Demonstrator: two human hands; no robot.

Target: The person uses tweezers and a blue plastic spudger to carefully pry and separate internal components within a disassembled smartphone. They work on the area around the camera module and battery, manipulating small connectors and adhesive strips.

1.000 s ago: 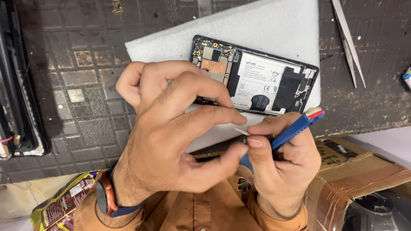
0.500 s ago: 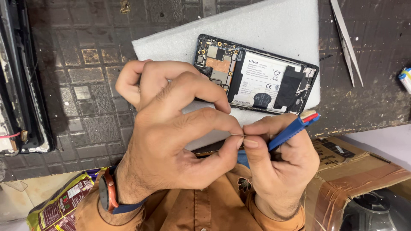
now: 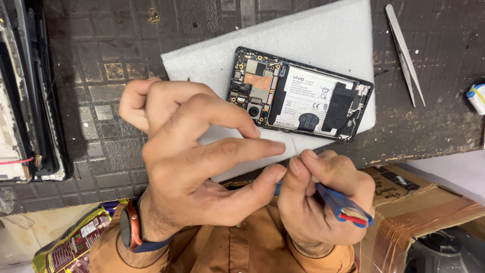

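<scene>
Head view. In the lower middle of the frame the left hand (image 3: 202,167) and the right hand (image 3: 323,197) meet just in front of the person's orange shirt (image 3: 237,253). The left hand's fingers (image 3: 252,147) are curled narrow, thumb and forefinger drawn together into a pinch right against the right hand's fingertips; what, if anything, sits between them is too small to tell. The right hand's fingers are closed around a blue tool (image 3: 343,207) with a red stripe at its end, which slants toward the lower right of the frame. A watch with an orange rim (image 3: 129,230) is on the left wrist.

Just above the hands, at the upper centre, an opened phone (image 3: 300,96) lies with its back off, showing its circuit board and battery, on a white foam pad (image 3: 323,35) that rests on the dark patterned surface (image 3: 101,76). The hands are near the phone but do not touch it. Metal tweezers (image 3: 404,53) lie at the upper right, well apart from the pad. A dark framed device (image 3: 30,101) runs along the left edge. A cardboard box (image 3: 429,202) sits at the lower right, and a printed wrapper (image 3: 70,247) at the lower left.
</scene>
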